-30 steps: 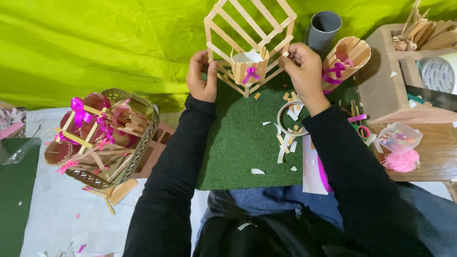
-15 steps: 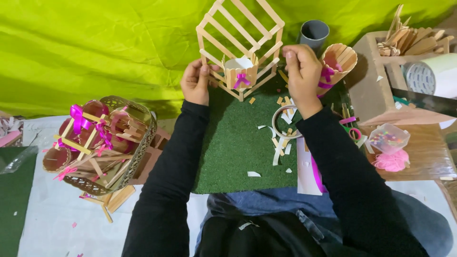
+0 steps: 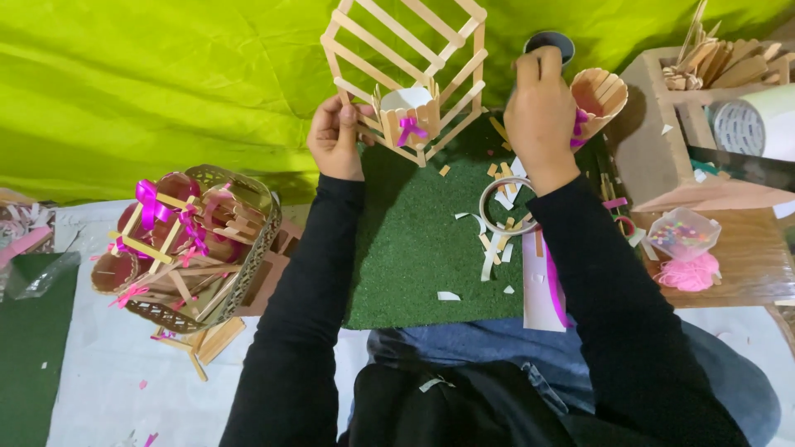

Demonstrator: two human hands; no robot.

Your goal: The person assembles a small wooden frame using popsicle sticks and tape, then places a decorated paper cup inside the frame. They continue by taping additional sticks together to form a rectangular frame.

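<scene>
The left hand (image 3: 335, 136) pinched the light, fragile craft-stick frame (image 3: 406, 79) at its lower corner, its sturdiest hold, while the right hand (image 3: 540, 112) appeared pinched closed on something unseen.

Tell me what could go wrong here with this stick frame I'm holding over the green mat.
The left hand alone grips the stick frame by one edge, so it might tip or twist at its joints. The little stick cup inside could shift. The right hand sits beside another stick cup and a dark tube, which it could knock over.
</scene>
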